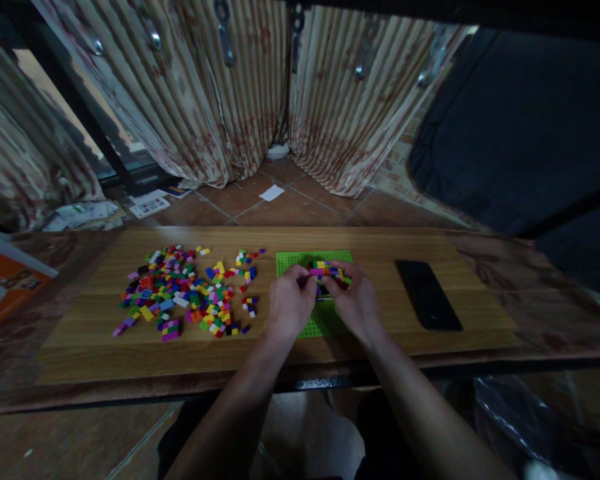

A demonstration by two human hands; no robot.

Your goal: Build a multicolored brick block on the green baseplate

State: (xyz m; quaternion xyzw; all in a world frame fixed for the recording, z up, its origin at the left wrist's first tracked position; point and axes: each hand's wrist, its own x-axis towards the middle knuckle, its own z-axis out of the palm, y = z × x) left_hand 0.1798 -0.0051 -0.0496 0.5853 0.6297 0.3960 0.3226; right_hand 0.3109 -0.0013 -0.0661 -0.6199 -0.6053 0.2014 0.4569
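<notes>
A green studded baseplate (300, 260) lies flat on the wooden board (380, 247). On it stands a small stack of coloured bricks (325, 269). My left hand (290, 303) and my right hand (355, 300) meet over the plate, fingers curled and pinched on this brick stack from either side. The lower part of the plate is hidden under my hands. A big scatter of loose coloured bricks (180, 290) lies to the left of my left hand.
A black phone (427, 293) lies face up on the board's right side. An orange and white box (3, 283) sits at the far left. Beyond the board are a tiled floor, papers and striped curtains (220, 87).
</notes>
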